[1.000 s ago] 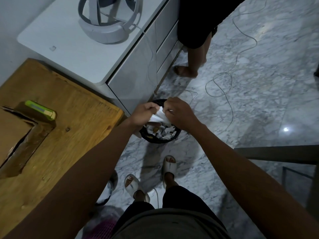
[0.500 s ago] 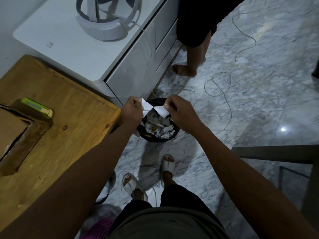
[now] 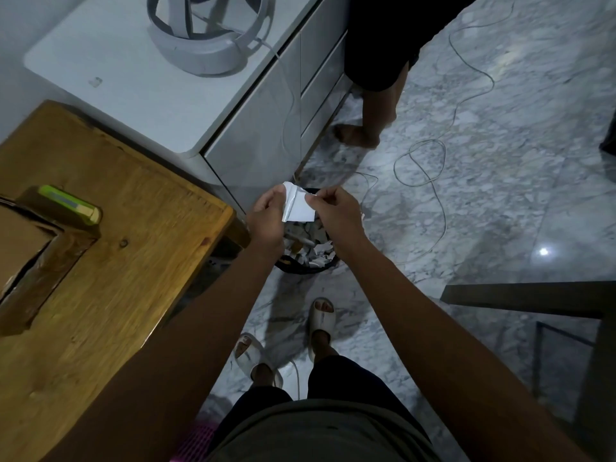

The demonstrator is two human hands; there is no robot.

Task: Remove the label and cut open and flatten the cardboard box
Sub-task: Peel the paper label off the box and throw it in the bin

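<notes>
From the head view we observe the left hand [image 3: 266,220] and the right hand [image 3: 335,211] held close together above a dark waste bin [image 3: 301,266] on the marble floor [image 3: 500,161], each pinching one side of a white label [image 3: 298,206]. The fingers [image 3: 270,201] of the left hand are curled round the label's left edge, and those of the right hand nip its upper right corner between thumb and forefinger. The label is a crumpled, glossy white sheet, curled at its top left; we can read no print on the face that shows. The bin beneath it holds torn white scraps. The cardboard box [image 3: 20,248] lies at the far left on the wooden desk [image 3: 133,261], well apart from the hands, brown, with a taped flap edge toward us; it is cut off by the frame and no writing on it is legible. A green box cutter [image 3: 70,205] lies on the desk touching the box's far edge; we can read no brand on it. The desk's rounded corner stands just left of the bin. A white cabinet [image 3: 166,95] behind carries a white headset [image 3: 203,38]. A thin cable [image 3: 430,168] loops over the floor to the right of the bin, and another person's leg [image 3: 376,121] stands beside the cabinet. A dark frame [image 3: 533,298] borders the lower right.
</notes>
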